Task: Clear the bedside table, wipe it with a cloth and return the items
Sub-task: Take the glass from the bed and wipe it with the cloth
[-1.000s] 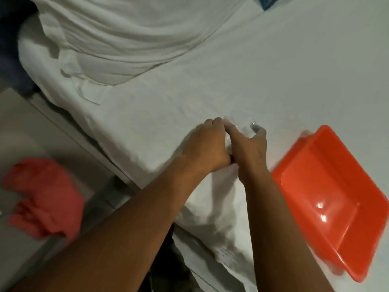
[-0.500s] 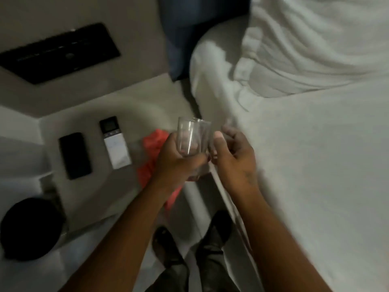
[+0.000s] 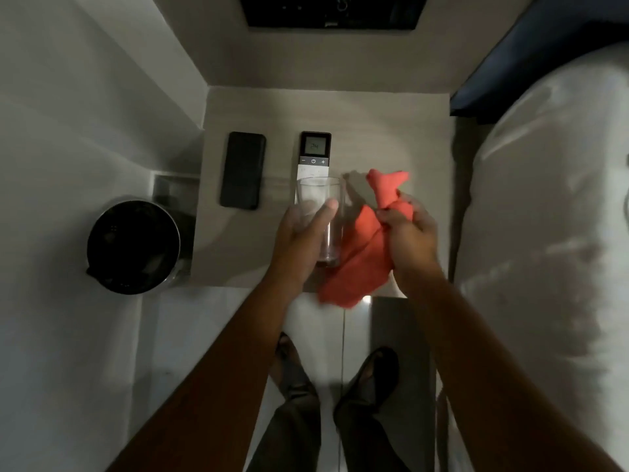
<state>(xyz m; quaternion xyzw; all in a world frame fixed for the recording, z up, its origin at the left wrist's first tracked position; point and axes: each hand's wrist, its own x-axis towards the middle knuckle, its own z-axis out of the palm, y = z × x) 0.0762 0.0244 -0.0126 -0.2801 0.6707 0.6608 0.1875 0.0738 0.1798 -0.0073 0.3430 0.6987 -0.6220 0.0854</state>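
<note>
Nearest to me, my left hand [image 3: 299, 229] is wrapped around the clear glass [image 3: 321, 219], thumb across its front, holding it upright over the front part of the table [image 3: 381, 131]; I cannot tell whether its base touches the top yet. Just beside it my right hand [image 3: 406, 233] is closed on a bunch of the red cloth [image 3: 360, 247], whose loose end hangs over the table's front edge.

Beyond the glass lies the remote [image 3: 315, 155], its lower end hidden behind the rim of the glass, and to its left the dark phone [image 3: 242, 170], both flat on the table. To the left of the table, lower down, stands a black bin [image 3: 132, 247]; the bed [image 3: 544, 233] runs along my right.

I judge this to be the returning of items, with the glass the one in hand. To do it well I should set the glass down straight, clear of the remote so I do not knock it, and draw the cloth aside first so the base does not land on a fold and tip. Let go only once it stands steady.
</note>
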